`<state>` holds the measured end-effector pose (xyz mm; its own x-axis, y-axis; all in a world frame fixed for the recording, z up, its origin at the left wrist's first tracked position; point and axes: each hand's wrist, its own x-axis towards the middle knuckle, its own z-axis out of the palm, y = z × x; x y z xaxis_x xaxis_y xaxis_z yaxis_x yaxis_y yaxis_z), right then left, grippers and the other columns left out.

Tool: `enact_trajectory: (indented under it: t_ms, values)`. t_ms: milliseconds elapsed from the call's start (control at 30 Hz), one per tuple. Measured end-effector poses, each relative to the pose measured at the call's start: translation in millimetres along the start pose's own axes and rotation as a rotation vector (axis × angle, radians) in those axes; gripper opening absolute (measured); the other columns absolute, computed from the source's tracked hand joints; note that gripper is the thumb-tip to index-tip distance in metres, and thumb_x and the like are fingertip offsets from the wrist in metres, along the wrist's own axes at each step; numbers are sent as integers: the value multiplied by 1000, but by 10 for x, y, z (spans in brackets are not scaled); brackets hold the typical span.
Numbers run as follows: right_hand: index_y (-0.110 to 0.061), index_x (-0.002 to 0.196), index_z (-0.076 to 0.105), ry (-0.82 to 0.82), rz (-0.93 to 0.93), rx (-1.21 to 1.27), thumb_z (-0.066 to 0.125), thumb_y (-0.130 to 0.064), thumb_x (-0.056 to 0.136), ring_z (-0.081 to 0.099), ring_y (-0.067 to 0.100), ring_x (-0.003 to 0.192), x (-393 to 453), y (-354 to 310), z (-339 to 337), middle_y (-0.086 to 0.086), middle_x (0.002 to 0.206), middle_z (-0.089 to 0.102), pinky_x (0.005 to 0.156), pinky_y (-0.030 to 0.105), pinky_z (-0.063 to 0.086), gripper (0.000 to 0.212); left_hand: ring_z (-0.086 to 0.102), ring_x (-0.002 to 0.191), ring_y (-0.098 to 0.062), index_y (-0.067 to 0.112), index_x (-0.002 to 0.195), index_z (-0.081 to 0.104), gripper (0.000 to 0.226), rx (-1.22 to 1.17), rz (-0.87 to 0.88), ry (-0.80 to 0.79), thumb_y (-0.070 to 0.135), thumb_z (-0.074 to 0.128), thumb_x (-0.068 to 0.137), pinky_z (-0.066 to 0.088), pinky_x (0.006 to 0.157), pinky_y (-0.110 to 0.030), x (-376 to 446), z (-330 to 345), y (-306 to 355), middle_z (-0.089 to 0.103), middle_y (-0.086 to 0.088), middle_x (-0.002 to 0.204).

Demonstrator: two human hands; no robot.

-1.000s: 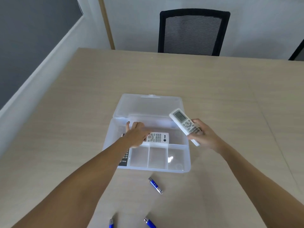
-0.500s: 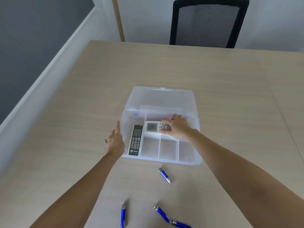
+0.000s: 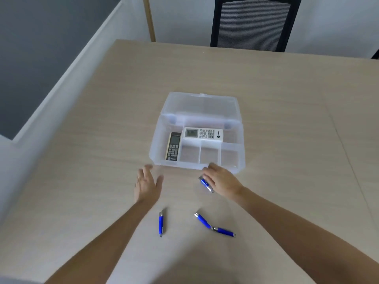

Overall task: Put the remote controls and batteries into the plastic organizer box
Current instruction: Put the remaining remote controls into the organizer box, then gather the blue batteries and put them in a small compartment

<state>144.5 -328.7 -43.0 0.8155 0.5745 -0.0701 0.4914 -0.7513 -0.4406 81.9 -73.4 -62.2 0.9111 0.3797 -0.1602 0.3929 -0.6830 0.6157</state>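
Blue battery (image 3: 206, 184) on the table (image 3: 102, 140): right hand (image 3: 222, 179) cupped over its far end, grip unclear. Left hand (image 3: 147, 184) spread flat, empty, motion-blurred.

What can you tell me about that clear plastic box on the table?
The plastic organizer box looks like translucent, frosted plastic. Its hinged lid lies open, folded back flat on the table. Inside, dividers make a long left slot holding a dark remote, a wide rear slot holding a white remote, and three small front compartments, all empty. The right hand is just in front of its near edge; contact is unclear.
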Motion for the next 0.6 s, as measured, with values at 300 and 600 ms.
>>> enact_trajectory:
  t_ms: [300, 600]
  values:
    - [-7, 108, 55, -231, 228, -163, 50, 1, 83, 52, 31, 109, -85, -64, 442, 12, 106, 50, 72, 33, 43, 26, 54, 103, -27, 12, 111, 53, 41, 382, -93, -321, 48, 50, 91, 48, 82, -36, -1070, 229, -378, 53, -8, 111]
    - [-17, 67, 48, -327, 416, 151, 54, -4, 78, 48, 22, 77, -917, 144, 261, 4, 78, 53, 67, 26, 33, 18, 55, 81, -22, 16, 113, 49, 19, 428, 620, -413, 18, 51, 95, 50, 70, -33, -1015, 494, 165, 55, -2, 101]
